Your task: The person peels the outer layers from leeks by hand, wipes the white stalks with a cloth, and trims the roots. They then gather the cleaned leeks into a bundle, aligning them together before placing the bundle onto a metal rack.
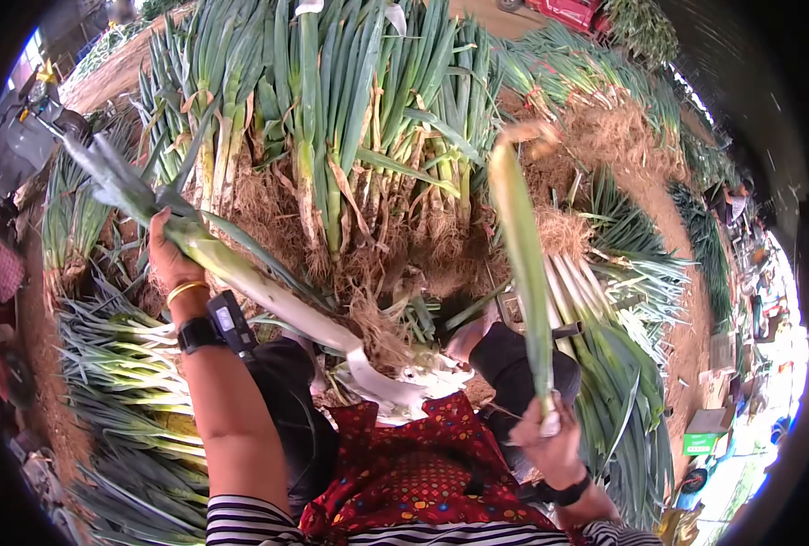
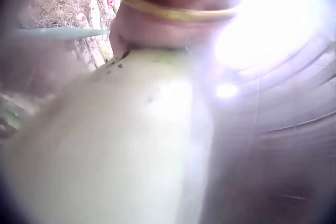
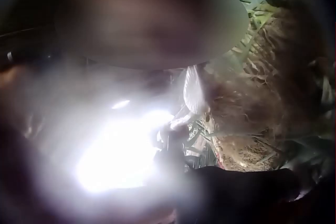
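My left hand (image 1: pixel 172 257) grips a thick leek (image 1: pixel 282 303) where its white stalk turns green. The leek slants across the head view, leaves to the upper left and root end low between the knees. Close up in the left wrist view, the pale stalk (image 2: pixel 115 145) fills much of the picture below a gold bangle (image 2: pixel 178 14). On the other side, my right hand (image 1: pixel 555 446) pinches the whitish end of a long loose leaf (image 1: pixel 525 255), yellowed and blurred toward its far tip. Glare and a dark blur hide much of the right wrist view.
Bundles of leeks (image 1: pixel 332 118) stand ahead with roots (image 1: pixel 441 246) down. More leeks lie on the left (image 1: pixel 131 364) and right (image 1: pixel 614 373). Pale peelings (image 1: pixel 432 373) are heaped between the feet. A red patterned apron (image 1: pixel 414 464) covers the lap.
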A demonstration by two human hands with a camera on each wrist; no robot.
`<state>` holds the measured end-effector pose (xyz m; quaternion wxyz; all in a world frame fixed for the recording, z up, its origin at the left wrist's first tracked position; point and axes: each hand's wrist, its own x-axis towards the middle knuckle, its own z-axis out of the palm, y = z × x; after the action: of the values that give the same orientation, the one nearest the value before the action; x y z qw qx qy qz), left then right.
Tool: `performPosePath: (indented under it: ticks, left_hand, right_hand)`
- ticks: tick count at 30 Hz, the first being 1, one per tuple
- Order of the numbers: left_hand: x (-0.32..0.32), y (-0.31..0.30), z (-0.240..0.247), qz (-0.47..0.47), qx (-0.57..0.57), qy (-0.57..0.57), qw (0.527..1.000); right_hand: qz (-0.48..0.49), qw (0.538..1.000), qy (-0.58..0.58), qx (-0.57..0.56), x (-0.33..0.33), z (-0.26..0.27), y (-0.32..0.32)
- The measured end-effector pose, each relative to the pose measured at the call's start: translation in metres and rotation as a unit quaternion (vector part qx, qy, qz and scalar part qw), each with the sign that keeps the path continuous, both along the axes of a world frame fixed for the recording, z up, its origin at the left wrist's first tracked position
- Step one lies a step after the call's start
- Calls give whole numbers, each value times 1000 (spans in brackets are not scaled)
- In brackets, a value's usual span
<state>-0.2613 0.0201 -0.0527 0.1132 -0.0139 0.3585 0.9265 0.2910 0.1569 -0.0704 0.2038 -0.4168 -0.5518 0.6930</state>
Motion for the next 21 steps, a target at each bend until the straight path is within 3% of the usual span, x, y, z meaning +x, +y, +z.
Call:
performPosePath:
  ticks: [4, 5, 6, 8, 9, 10, 13, 15, 19, 21]
  left_hand:
    - [0, -13, 3, -10, 8, 10, 1000]
    - [11, -10, 14, -22, 5, 18, 1000]
    - [21, -6, 23, -36, -2, 14, 999]
    - [22, 0, 16, -28, -2, 35, 999]
    - [23, 2, 10, -20, -8, 55, 998]
    - [25, 5, 6, -16, -6, 62, 998]
    - [45, 14, 17, -6, -32, 69, 997]
    - [50, 17, 19, -2, -28, 61, 998]
    - [49, 12, 24, 6, 15, 49, 999]
    - [45, 6, 23, 10, 21, 41, 999]
  right_hand:
    - [97, 990, -95, -32, -12, 44, 16]
    - [139, 968, -155, 140, -31, 24, 23]
    - [149, 900, -257, 320, -43, 27, 25]
    - [143, 772, -254, 564, -86, 32, 33]
    - [150, 842, -196, 479, -98, 16, 32]
    - [159, 840, -146, 498, -117, 16, 22]
    - [228, 835, -167, 471, -166, -8, 3]
    - [139, 848, -142, 492, -190, -37, 0]
    - [93, 882, -133, 442, -209, -41, 5]
    - [256, 846, -175, 434, -198, -21, 9]
